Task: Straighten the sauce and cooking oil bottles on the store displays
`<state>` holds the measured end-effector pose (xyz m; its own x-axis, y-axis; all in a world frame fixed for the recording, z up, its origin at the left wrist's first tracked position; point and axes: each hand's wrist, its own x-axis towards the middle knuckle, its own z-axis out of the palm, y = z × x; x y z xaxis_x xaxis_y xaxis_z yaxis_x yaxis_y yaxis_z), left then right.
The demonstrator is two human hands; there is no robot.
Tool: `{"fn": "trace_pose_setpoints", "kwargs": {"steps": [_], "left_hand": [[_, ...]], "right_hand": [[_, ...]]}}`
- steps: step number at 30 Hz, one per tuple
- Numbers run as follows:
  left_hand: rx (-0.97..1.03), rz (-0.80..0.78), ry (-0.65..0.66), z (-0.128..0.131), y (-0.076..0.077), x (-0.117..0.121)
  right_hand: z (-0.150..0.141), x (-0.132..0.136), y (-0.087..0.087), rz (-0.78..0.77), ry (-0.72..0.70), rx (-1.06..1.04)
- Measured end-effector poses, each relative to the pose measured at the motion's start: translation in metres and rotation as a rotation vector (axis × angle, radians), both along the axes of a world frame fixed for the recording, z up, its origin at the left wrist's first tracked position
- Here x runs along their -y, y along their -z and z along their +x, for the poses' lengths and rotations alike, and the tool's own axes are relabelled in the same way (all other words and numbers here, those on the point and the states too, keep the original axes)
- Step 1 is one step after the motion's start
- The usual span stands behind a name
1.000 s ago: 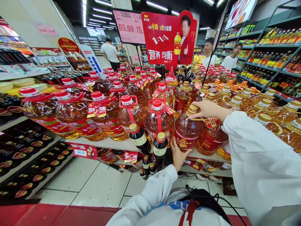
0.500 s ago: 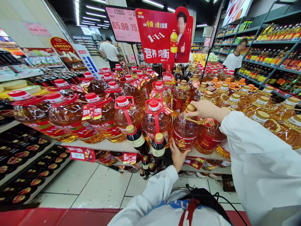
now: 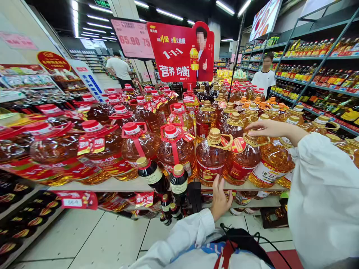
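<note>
Though above bottles (image 3: 211,158), red “1:1:1” sign (image 3: 176,50)

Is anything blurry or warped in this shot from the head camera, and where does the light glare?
Head view: shiny glints on the red-capped bottles; ceiling lights bright white against dark; shelves at right lean, stretched towards the edge; shopper's face pixelated.
</note>
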<state>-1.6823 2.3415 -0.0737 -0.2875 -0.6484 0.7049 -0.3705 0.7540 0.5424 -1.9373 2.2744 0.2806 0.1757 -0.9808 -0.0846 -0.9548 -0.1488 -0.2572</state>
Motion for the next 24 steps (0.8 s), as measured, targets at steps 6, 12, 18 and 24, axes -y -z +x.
{"fn": "trace_pose_setpoints", "kwargs": {"steps": [6,12,18,24], "left_hand": [[0.082,0.190,0.136,-0.057,-0.030,0.001],[0.028,0.310,-0.121,-0.114,-0.034,0.002],[-0.002,0.321,-0.277,-0.135,-0.020,0.008],[-0.019,0.212,-0.229,-0.126,-0.009,0.020]], "right_hand": [[-0.016,-0.015,0.028,-0.096,0.005,-0.039],[-0.019,-0.016,0.040,-0.225,-0.102,-0.077],[-0.015,-0.022,0.048,-0.309,0.012,-0.247],[-0.001,-0.031,0.047,-0.337,0.084,-0.327]]}}
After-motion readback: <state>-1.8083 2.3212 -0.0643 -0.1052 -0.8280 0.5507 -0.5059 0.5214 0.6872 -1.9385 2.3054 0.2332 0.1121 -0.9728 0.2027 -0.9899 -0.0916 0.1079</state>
